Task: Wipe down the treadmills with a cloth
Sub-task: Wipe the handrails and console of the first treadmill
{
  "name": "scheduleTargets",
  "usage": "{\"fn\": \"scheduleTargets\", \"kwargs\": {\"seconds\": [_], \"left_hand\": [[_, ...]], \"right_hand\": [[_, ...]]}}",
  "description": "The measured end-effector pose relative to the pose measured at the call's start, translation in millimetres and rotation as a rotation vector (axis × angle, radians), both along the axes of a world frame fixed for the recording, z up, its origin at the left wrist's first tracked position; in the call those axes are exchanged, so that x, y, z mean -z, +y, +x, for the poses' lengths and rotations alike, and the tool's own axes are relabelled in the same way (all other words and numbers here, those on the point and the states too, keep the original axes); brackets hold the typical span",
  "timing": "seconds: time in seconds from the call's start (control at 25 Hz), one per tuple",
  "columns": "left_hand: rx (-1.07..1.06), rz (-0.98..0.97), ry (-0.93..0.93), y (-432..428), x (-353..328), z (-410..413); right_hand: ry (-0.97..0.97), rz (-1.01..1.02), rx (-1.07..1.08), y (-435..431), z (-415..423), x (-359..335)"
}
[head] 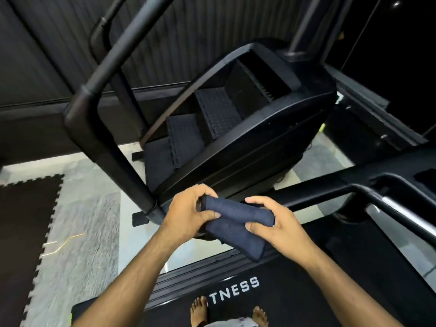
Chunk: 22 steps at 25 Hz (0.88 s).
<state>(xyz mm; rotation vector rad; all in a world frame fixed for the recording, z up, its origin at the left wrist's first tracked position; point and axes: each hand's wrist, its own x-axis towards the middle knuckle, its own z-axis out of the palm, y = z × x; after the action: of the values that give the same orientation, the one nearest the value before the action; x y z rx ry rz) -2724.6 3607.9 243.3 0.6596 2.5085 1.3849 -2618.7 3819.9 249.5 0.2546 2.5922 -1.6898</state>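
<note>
A: Head view. What do the hands have?

B: Both are on the cloth (pixel 236 226), a dark blue one folded into a thick pad, held in the air in front of the body. The left hand (pixel 188 214) grips its upper left end, thumb over the top and fingers curled round. The right hand (pixel 274 224) pinches the right end, thumb underneath. The hands sit close together, with only the cloth between them.

A: And the treadmill?

B: The person stands barefoot on the treadmill (pixel 295 291); its belt shows white letters reading "TNESS", the start of the word hidden by a foot (pixel 199 311). The ribbed side rail (pixel 188 283) runs along the belt's left edge, just below the cloth. A handrail (pixel 401 213) slants across the right side, near the right hand.

A: Open room?

B: Left of the rail lies pale floor (pixel 94 220), then a dark puzzle-edged mat (pixel 26 232) further left. Straight ahead stands a black stair climber (pixel 236 128), its tall bent side bar (pixel 103 128) coming down to the floor just left of the left hand.

A: Anything unclear?

B: The treadmill's console is cut off at the right edge. The upper right is too dark to read, and the floor at left is blurred.
</note>
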Motion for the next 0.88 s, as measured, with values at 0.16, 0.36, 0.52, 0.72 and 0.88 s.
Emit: {"fn": "scheduleTargets", "kwargs": {"seconds": [0.16,0.36,0.52,0.72,0.88], "left_hand": [[-0.137,-0.047,-0.023,-22.1,11.4,-11.2],[-0.303,-0.103,-0.078,-61.8,45.4,8.6],[-0.288,-0.210,-0.142,-68.9,77.5,28.8],[-0.165,-0.223,-0.122,-60.1,85.5,31.5],[-0.103,-0.267,-0.117,-60.5,95.2,23.0]], "right_hand": [[0.253,0.306,0.146,-10.1,-28.1,-2.9],[0.418,0.840,-0.094,-40.3,-48.3,5.6],[0.078,1.050,-0.387,-72.7,-41.8,41.3],[-0.138,0.973,-0.470,-102.0,-72.3,52.0],[-0.287,1.057,-0.504,-86.8,-89.4,68.1]]}}
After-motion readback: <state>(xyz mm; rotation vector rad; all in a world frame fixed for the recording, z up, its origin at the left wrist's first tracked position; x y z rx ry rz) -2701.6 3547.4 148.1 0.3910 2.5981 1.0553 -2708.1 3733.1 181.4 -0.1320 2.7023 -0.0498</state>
